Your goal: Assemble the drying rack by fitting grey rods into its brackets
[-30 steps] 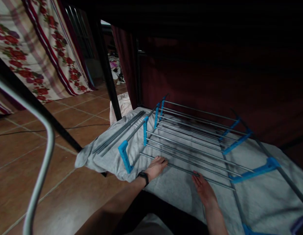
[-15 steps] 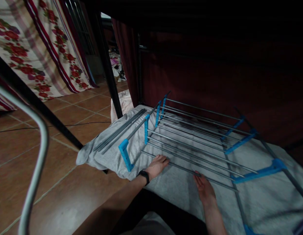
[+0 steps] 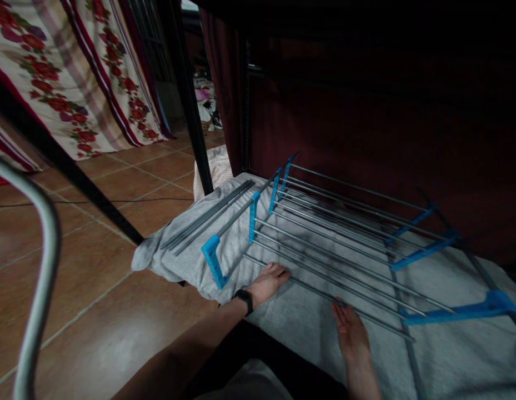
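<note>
A rack (image 3: 324, 233) of thin grey metal rods and blue plastic brackets lies on a grey cloth. My left hand (image 3: 269, 283), with a black band at the wrist, curls over the rod nearest me (image 3: 311, 291), left of its middle. Farther right, my right hand (image 3: 351, 332) has its palm turned up and its fingertips against the underside of that same rod; its thumb is hard to make out. A blue end bracket (image 3: 214, 261) stands at the rack's near left corner, and a longer blue bracket (image 3: 461, 311) slants across the right side.
Several loose grey tubes (image 3: 208, 216) lie on the cloth (image 3: 299, 325), left of the rack. Dark metal posts (image 3: 191, 111) and a dark overhead structure frame the space. A pale curved tube (image 3: 49, 239) rises at left over the tiled floor (image 3: 95, 278). Behind hangs a dark red curtain (image 3: 324, 122).
The view has turned slightly, so the rack's right side sits farther right. Both hands stay at the near rod, almost unmoved. That rod's right end now shows a little past the side tube.
</note>
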Demonstrator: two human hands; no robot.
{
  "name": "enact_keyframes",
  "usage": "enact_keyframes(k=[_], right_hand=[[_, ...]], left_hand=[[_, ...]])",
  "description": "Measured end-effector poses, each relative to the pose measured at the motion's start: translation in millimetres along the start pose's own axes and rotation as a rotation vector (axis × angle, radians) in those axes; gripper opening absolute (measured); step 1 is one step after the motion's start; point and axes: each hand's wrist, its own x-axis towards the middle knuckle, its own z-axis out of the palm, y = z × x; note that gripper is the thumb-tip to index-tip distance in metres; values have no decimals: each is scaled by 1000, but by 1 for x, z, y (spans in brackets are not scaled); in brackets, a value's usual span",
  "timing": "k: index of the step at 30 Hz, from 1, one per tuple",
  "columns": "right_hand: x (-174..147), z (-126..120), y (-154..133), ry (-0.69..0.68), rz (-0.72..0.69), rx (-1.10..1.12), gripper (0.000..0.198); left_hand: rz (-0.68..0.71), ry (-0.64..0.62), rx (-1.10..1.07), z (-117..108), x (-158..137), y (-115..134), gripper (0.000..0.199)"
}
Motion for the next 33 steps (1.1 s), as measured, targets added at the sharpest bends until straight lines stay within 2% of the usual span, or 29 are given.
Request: enact_keyframes(k=[16, 22, 33], right_hand=[[-5, 4, -1, 43, 0, -84, 23], [-6, 5, -2, 39, 0, -42, 20], [1, 1, 2, 36, -5, -64, 28]], left_hand=[[-1, -7, 10, -2, 1, 2, 33], [-12, -11, 5, -3, 2, 2, 37], [-29, -22, -6, -1, 1, 1, 40]])
